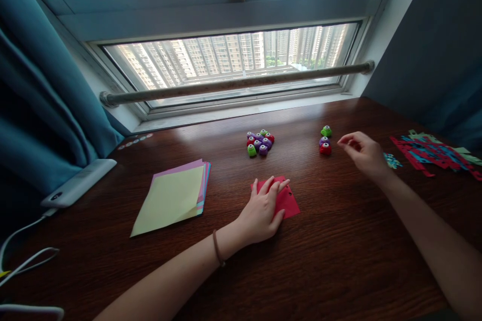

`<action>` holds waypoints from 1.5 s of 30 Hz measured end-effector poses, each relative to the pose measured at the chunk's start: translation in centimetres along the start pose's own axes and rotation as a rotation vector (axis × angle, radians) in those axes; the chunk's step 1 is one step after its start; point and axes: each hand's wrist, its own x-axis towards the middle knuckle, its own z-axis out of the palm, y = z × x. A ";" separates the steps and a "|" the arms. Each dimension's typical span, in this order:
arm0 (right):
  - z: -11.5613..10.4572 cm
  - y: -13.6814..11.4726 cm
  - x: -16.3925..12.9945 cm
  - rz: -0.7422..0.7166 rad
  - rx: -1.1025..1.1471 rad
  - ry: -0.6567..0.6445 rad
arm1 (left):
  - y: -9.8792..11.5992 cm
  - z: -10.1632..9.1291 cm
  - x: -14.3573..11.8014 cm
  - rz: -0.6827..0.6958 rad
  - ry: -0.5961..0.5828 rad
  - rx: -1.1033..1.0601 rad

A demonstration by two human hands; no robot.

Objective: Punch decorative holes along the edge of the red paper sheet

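Note:
My left hand (pixel 259 210) lies on a small square of red paper (pixel 289 205), fingers spread over it and pressing on the tabletop. A few small dark holes show near the paper's right edge. To the right, my right hand (pixel 363 155) hovers above the table with thumb and forefinger pinched together; anything between the tips is too small to make out. Just left of those fingertips stand a red paper punch (pixel 325 149), a purple punch (pixel 324 141) and a green punch (pixel 326 131). Several more small punches (pixel 259 142) cluster beyond the red paper.
A stack of coloured paper (pixel 169 193), pale yellow on top, lies at left. Tiny paper bits (pixel 392 160) and a heap of cut strips (pixel 433 151) are at far right. A white power bank (pixel 81 183) with a cable sits by the curtain (pixel 45 70). A rail (pixel 241 83) crosses the window.

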 end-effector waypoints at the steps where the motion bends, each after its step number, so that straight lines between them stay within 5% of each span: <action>1: -1.1 1.3 0.6 0.014 -0.081 0.103 | 0.0 0.0 0.0 0.001 -0.002 0.000; 8: -5.2 7.3 1.6 0.128 -0.266 0.322 | -0.1 0.0 0.1 0.003 -0.016 0.013; 23: -6.2 9.4 1.2 0.345 -0.448 0.438 | -0.1 0.0 0.1 0.000 -0.006 0.017; 37: -5.8 8.5 1.2 0.294 -0.422 0.431 | -0.1 -0.1 0.1 -0.004 -0.015 0.011; 45: -0.8 4.6 0.1 0.041 -0.233 0.219 | -0.3 0.2 -0.1 0.021 0.072 -0.003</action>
